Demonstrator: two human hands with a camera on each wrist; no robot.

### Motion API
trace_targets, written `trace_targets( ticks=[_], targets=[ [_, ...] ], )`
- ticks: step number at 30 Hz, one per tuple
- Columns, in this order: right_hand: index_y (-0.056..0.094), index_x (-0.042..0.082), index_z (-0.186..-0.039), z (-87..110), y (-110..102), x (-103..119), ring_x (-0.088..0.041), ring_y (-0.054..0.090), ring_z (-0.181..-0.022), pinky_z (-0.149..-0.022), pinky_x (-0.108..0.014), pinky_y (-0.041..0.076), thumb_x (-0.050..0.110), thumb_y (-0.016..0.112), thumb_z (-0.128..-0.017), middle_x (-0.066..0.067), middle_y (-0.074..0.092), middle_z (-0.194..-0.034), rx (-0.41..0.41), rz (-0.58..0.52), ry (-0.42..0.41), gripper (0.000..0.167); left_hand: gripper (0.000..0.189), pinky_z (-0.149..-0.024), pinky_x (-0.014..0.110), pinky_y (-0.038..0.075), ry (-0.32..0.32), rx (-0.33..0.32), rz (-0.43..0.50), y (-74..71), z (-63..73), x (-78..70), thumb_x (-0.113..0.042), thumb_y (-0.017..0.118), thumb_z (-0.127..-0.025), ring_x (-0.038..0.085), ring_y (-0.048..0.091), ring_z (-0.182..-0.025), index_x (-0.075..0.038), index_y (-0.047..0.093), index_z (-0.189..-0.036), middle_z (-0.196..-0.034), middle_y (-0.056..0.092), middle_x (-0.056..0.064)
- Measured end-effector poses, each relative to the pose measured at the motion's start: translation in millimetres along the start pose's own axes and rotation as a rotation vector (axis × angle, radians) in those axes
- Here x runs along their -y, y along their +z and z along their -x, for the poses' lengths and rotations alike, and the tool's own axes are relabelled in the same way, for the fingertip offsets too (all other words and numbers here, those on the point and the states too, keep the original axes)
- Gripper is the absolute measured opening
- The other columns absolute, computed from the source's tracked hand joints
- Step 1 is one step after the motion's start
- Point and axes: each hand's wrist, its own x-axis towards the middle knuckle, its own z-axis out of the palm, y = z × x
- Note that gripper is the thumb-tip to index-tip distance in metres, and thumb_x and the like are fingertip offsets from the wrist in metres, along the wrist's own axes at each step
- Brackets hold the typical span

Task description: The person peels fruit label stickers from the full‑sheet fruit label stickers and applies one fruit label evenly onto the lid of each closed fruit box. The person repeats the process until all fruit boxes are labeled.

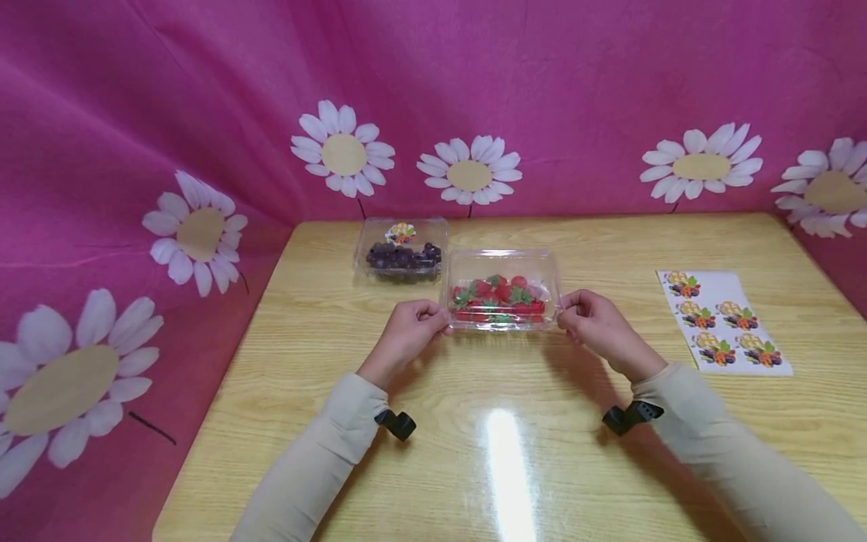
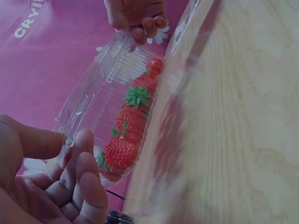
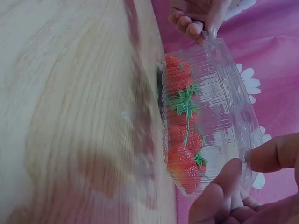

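Note:
Between the two hands is a clear plastic clamshell box with its lid down. Red strawberries with green leaves lie inside it. My left hand pinches the box's left front corner between thumb and fingers. At the opposite corner, my right hand pinches the rim the same way. Both wrist views show the strawberry box held by its edge, with the strawberries resting along its ribbed bottom. The box is close over the wooden table.
Behind and left stands another clear box with dark grapes and a fruit sticker on its lid. A white sheet of several fruit stickers lies on the table at right. A pink flowered cloth hangs behind.

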Motion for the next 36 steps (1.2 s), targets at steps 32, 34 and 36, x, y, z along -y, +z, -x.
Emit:
trace_targets(
  ticks=[32,34,36],
  targets=[
    [0.049,-0.005,-0.108,31.4,27.0,-19.0,-0.012,0.049,-0.074,-0.064,-0.024,0.044,0.006,0.054,-0.091,-0.002,0.049,-0.082,0.045,0.062,0.035,0.021,0.016,-0.065,0.023,0.047,-0.078,0.027,-0.005,2.4,33.3,28.2,-0.013,0.061,-0.097,0.014,0.062,-0.073,-0.003,0.069,-0.088,-0.077,0.072,0.005],
    [0.048,-0.005,-0.108,33.3,27.5,-18.5,-0.014,0.050,-0.075,-0.064,-0.025,0.045,0.006,0.054,-0.091,-0.002,0.049,-0.082,0.048,0.057,0.045,0.021,0.015,-0.064,0.022,0.046,-0.083,0.029,-0.005,2.4,35.0,28.8,-0.013,0.061,-0.096,0.013,0.062,-0.072,-0.004,0.070,-0.088,-0.077,0.072,0.004],
    [0.048,-0.004,-0.109,35.1,28.0,-17.4,-0.015,0.050,-0.076,-0.064,-0.026,0.046,0.007,0.054,-0.092,-0.003,0.050,-0.082,0.056,0.048,0.052,0.021,0.015,-0.061,0.022,0.043,-0.085,0.022,-0.015,2.1,36.1,29.4,-0.014,0.062,-0.096,0.013,0.060,-0.070,-0.005,0.070,-0.087,-0.077,0.072,0.004]
  ],
)
